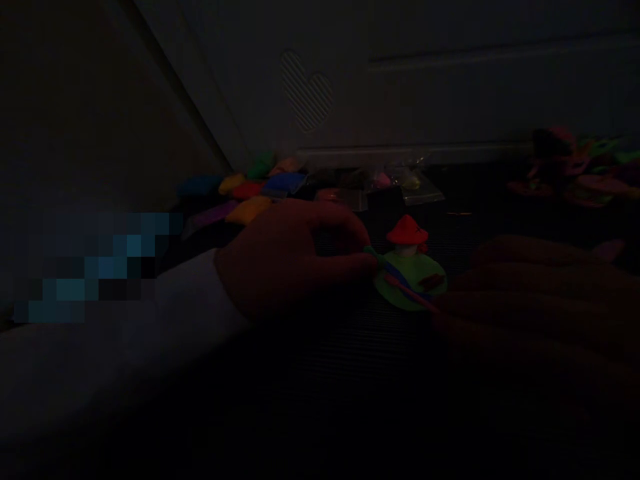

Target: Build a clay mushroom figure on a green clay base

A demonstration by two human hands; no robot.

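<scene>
The light is very dim, with a grey panel (345,40) across the top of the frame, a striped heart shape (306,93) on it at upper centre and a paler horizontal moulding (500,53) at upper right. A dark diagonal strip (170,80) borders a brownish surface (75,100) at upper left, and a black, finely ribbed counter (350,360) spreads across the lower middle

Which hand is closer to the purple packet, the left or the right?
Left. The left hand is just in front of the purple packet and off to its right; the right hand is much farther right, past the round green piece.
</scene>
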